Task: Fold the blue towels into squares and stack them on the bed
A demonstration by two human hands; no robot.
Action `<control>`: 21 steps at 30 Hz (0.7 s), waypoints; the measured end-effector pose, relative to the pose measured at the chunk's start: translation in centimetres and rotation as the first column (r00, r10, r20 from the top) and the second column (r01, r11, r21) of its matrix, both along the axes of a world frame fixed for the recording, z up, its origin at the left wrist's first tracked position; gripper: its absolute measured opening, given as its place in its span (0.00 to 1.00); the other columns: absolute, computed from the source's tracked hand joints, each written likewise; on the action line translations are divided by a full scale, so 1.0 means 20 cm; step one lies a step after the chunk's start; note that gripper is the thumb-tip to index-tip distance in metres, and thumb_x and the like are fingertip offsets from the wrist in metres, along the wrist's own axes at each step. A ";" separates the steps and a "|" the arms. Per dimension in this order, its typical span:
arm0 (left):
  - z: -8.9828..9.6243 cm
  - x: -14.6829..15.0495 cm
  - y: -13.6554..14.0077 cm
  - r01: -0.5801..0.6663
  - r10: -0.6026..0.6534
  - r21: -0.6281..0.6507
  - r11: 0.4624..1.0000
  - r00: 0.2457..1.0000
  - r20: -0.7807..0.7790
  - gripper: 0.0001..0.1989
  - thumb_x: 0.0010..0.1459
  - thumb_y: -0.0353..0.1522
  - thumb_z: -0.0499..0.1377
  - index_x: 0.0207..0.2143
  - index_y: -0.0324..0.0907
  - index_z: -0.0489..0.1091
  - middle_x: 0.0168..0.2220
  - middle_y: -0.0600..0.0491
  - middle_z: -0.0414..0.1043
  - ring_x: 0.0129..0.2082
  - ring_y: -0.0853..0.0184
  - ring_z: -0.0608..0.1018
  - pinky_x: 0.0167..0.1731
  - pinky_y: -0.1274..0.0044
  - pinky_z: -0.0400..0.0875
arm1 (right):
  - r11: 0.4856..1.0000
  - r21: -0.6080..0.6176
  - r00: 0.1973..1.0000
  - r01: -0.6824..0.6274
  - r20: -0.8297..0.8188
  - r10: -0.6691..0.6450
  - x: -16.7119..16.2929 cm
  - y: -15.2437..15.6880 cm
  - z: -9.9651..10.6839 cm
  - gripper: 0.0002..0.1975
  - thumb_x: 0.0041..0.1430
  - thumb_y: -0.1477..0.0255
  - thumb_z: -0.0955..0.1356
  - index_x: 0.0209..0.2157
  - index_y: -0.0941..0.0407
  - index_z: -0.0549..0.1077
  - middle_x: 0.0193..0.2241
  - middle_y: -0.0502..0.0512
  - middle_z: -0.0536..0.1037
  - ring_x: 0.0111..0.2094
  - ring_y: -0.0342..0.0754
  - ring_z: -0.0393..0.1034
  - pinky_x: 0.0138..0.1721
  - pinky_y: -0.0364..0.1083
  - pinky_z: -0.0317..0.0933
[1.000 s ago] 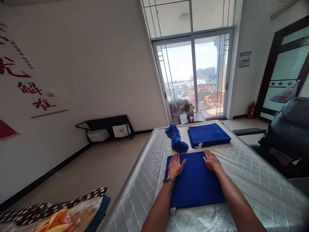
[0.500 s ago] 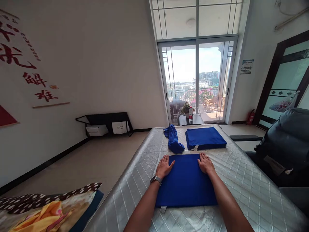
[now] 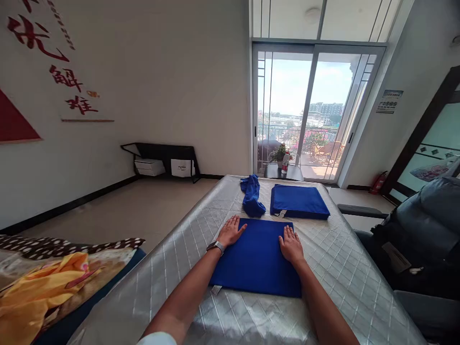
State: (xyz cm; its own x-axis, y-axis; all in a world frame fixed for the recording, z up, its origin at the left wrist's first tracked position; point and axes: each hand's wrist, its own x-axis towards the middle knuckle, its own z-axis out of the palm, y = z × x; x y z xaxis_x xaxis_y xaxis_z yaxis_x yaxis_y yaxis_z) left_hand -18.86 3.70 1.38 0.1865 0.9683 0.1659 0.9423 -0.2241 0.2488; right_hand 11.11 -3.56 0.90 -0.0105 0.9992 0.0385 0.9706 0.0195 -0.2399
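A folded blue cloth (image 3: 257, 261) lies flat in front of me, a small white tag sticking out at its near left corner. My left hand (image 3: 230, 233) rests open on its far left edge, the thumb over the fabric; a watch is on that wrist. On the cloth's right side my right hand (image 3: 291, 245) lies flat with the fingers stretched forward. Beyond it on the right sits a stack of folded blue cloths (image 3: 300, 200). A crumpled blue cloth (image 3: 253, 196) is left of that stack.
Everything blue lies on a silvery quilted mattress (image 3: 172, 273). At the left is bedding with a yellow cloth (image 3: 53, 278). A dark armchair (image 3: 424, 235) stands to the right. A small table with a plant (image 3: 279, 154) and a bottle (image 3: 285, 163) is by the glass door.
The view has tilted and shifted. My right hand has slid from the far right corner a little nearer along the cloth's right side. My left hand stays at the far left edge.
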 end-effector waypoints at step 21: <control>-0.08 0.78 -0.19 0.354 -0.355 0.035 0.935 0.932 0.065 0.39 0.69 0.52 0.33 0.70 0.34 0.52 0.71 0.43 0.48 0.71 0.59 0.51 0.69 0.65 0.44 | 1.000 0.025 1.000 0.012 0.024 -0.012 0.00 0.02 -0.03 0.32 0.69 0.66 0.49 0.71 0.65 0.46 0.72 0.60 0.44 0.72 0.50 0.33 0.70 0.53 0.31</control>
